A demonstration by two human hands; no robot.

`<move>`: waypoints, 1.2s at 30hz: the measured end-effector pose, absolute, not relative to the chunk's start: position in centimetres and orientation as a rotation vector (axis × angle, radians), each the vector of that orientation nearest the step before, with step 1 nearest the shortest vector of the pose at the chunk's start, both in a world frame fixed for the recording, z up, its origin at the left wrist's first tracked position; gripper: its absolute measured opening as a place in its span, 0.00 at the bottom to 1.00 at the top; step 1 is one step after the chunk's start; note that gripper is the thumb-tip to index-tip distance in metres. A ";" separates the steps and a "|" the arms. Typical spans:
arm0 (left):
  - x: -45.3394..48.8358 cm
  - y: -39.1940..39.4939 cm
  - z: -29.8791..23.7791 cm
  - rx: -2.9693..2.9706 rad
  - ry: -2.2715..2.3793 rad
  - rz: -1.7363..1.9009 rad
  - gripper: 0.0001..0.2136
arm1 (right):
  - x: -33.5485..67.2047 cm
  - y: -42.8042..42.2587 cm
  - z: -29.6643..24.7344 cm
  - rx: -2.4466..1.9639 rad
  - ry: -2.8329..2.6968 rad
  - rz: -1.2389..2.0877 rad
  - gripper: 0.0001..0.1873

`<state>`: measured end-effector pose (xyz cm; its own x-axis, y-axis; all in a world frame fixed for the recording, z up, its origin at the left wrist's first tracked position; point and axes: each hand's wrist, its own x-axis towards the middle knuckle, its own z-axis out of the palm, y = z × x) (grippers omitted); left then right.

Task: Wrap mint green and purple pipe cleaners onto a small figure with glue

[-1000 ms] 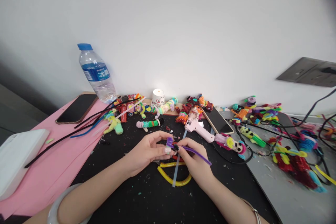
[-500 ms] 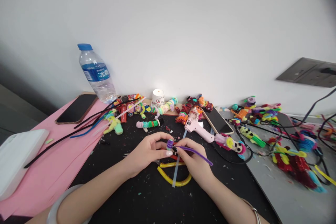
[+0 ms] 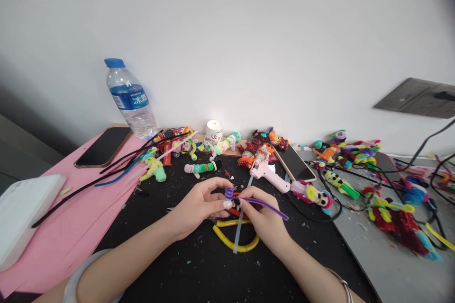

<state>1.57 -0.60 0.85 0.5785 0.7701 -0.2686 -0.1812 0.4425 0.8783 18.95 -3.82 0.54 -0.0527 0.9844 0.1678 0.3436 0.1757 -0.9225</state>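
Over the black mat (image 3: 199, 265) my left hand (image 3: 197, 206) pinches a small purple pipe-cleaner coil (image 3: 229, 193) between thumb and fingers. My right hand (image 3: 265, 220) is closed on the same purple pipe cleaner (image 3: 270, 206), whose free tail runs out to the right over its knuckles. Both hands meet at the coil. Under them lie a yellow curved pipe cleaner (image 3: 234, 244), a clear glue stick (image 3: 238, 232) and a red piece, partly hidden.
A pink glue gun (image 3: 268, 173) lies just beyond my hands, beside a phone (image 3: 295, 163). Finished pipe-cleaner figures (image 3: 204, 168) litter the back and right. A water bottle (image 3: 130, 99), second phone (image 3: 103, 147), pink paper (image 3: 71, 218) and white box (image 3: 24, 208) sit left. Cables (image 3: 408, 165) cross the right.
The hands stay in place. The purple coil has turned slightly between the fingertips and the tail has shifted a little.
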 end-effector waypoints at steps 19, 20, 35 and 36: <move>1.3 -0.4 0.9 0.961 0.766 0.648 0.14 | 19.2 -3.7 0.4 -1.351 -1.601 0.898 0.07; 1.3 -0.4 0.9 0.973 0.769 0.653 0.15 | 19.2 -3.7 0.4 -1.353 -1.601 0.900 0.07; 1.6 -0.9 0.9 1.510 0.897 0.924 0.09 | 19.0 -4.5 0.0 -1.223 -1.979 0.424 0.07; 1.6 -1.0 0.9 1.564 0.913 0.938 0.10 | 18.9 -4.6 0.1 -1.214 -2.024 0.371 0.08</move>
<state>1.63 -1.03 0.89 0.4024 0.9085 0.1126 0.0879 -0.1607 0.9831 18.94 -4.55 0.09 -0.2833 0.8507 0.4429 0.6383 0.5119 -0.5749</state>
